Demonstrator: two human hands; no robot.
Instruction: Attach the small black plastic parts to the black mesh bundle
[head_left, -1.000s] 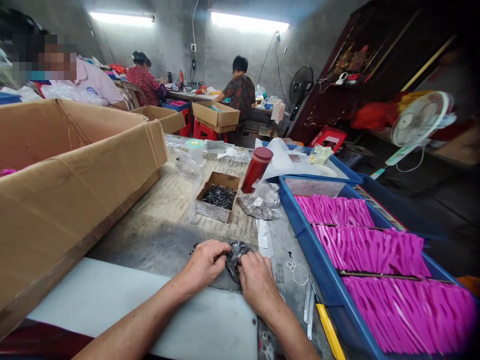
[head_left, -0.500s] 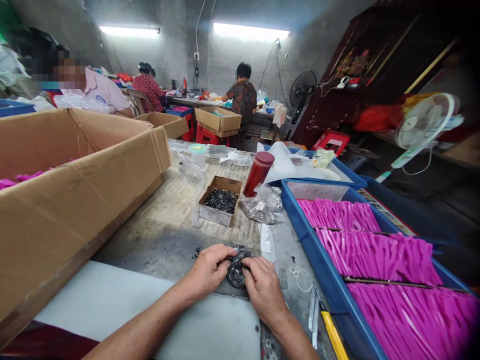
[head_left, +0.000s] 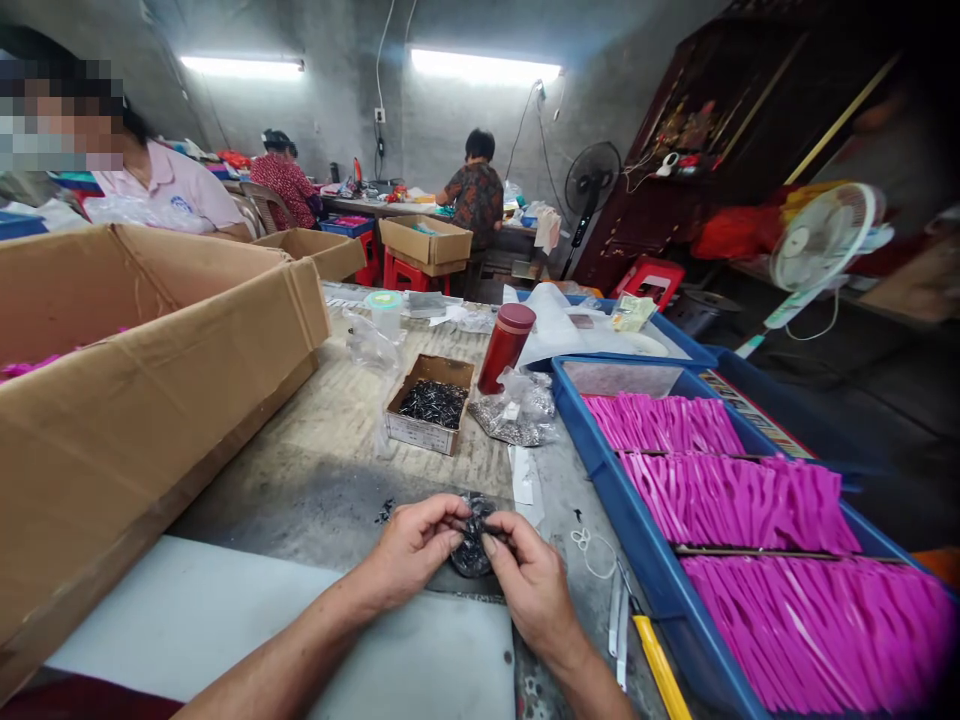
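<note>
Low over the work surface, both hands meet above a dark, shiny round bundle (head_left: 472, 560) that looks like black pieces in clear plastic. My left hand (head_left: 420, 545) pinches at the bundle's upper left edge; what lies between its fingertips is too small to make out. My right hand (head_left: 531, 578) is closed with thumb against forefinger on a small black piece (head_left: 491, 528) at the upper right. Just beyond stands a small cardboard box (head_left: 420, 432) of thin black pieces. A few black scraps (head_left: 385, 511) lie left of the bundle.
A large cardboard box (head_left: 165, 370) flanks the left side. At right, a blue crate (head_left: 600, 470) holds rows of magenta strips (head_left: 750, 500). Nearby are a red flask (head_left: 507, 348), a plastic bag of small metal parts (head_left: 517, 410) and a yellow-handled tool (head_left: 660, 665). Co-workers sit beyond.
The view has shifted slightly, moving the scene a little left. My fingertips have drawn closer together above the bundle, and a small black piece now shows at the right fingers.
</note>
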